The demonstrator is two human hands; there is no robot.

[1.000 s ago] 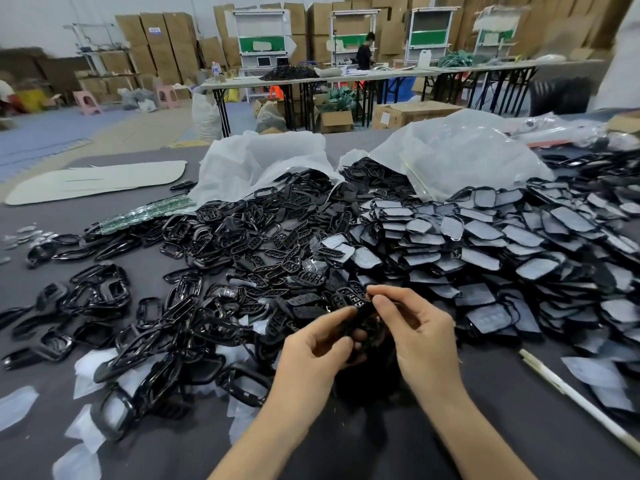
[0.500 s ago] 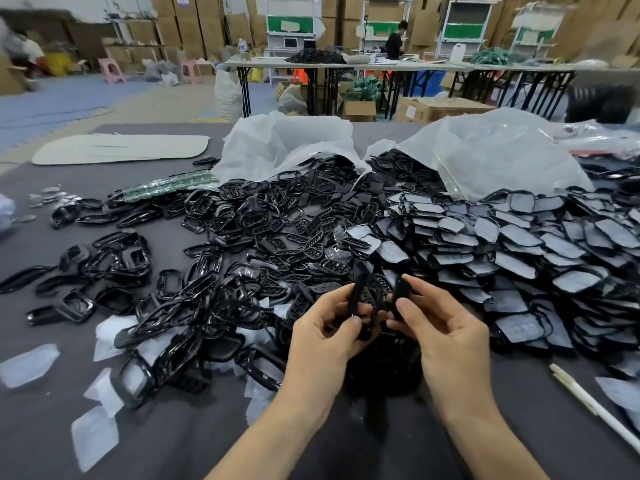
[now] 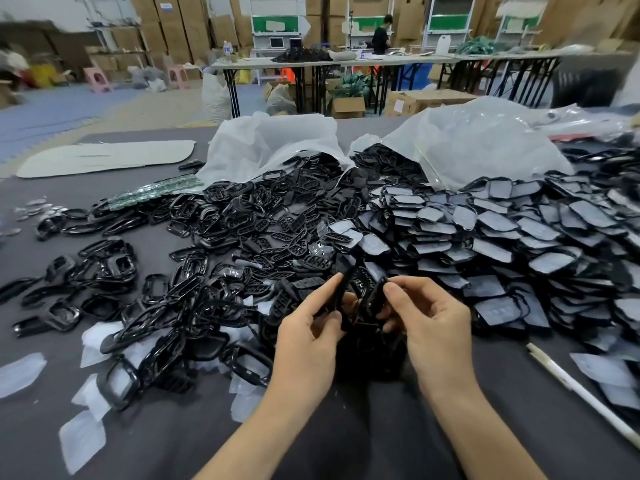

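Near the heap of black plastic shells (image 3: pixel 277 237), the left hand (image 3: pixel 311 337) pinches a slim black plastic frame (image 3: pixel 343 292) and the right hand (image 3: pixel 433 327) grips a black plastic insert (image 3: pixel 375 299). Both seem light, stiff and slippery: hold the rims.

1 wide-angle camera, worn on the person's head, faces forward and tilts down over the dark grey cloth-covered worktop (image 3: pixel 156 455). The left hand (image 3: pixel 311 327) and right hand (image 3: pixel 433 323) sit close to the lens at lower centre. The small black plastic parts (image 3: pixel 375 299) they grip lie near frame centre. Stacked brown cardboard boxes (image 3: pixel 194 26) line the far top edge.
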